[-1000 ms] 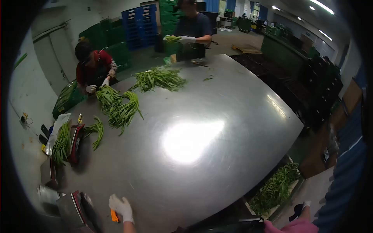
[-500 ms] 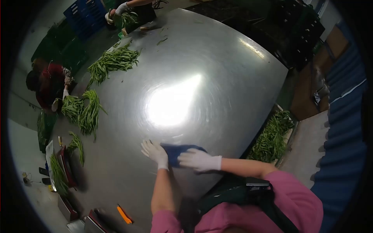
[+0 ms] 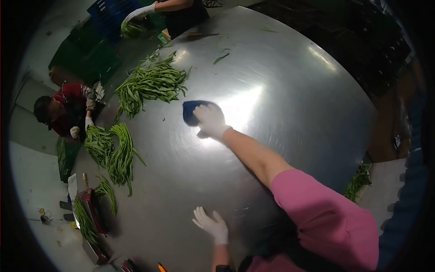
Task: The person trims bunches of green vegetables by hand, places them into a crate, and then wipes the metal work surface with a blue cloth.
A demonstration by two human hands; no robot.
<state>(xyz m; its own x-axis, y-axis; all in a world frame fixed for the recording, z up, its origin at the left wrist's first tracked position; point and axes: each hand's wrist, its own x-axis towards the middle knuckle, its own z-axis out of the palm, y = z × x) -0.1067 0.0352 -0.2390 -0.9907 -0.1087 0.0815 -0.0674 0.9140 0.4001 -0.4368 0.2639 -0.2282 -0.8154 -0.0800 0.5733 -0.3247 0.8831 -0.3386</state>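
Both my hands wear white gloves. My right hand (image 3: 210, 119) presses a dark blue cloth (image 3: 191, 113) onto the shiny metal table (image 3: 272, 136), near the middle of its top, with the arm stretched far forward. Its fingers lie curled over the cloth's right side. Lower down, close to my body, my left hand (image 3: 211, 225) has its fingers spread and holds nothing. To the left of the cloth lies a large heap of green leafy stems (image 3: 152, 84).
Two more green bundles (image 3: 120, 154) lie at the table's left. Beside them are a red-edged device (image 3: 94, 211) and, at the bottom, an orange tool (image 3: 161, 267). A co-worker in red (image 3: 68, 106) is at the left edge; another's gloved hand (image 3: 141, 12) holds greens at the top.
My right hand has moved forward and left across the table with the cloth. My left hand is now apart from the cloth, lower in view. The whole view has shifted.
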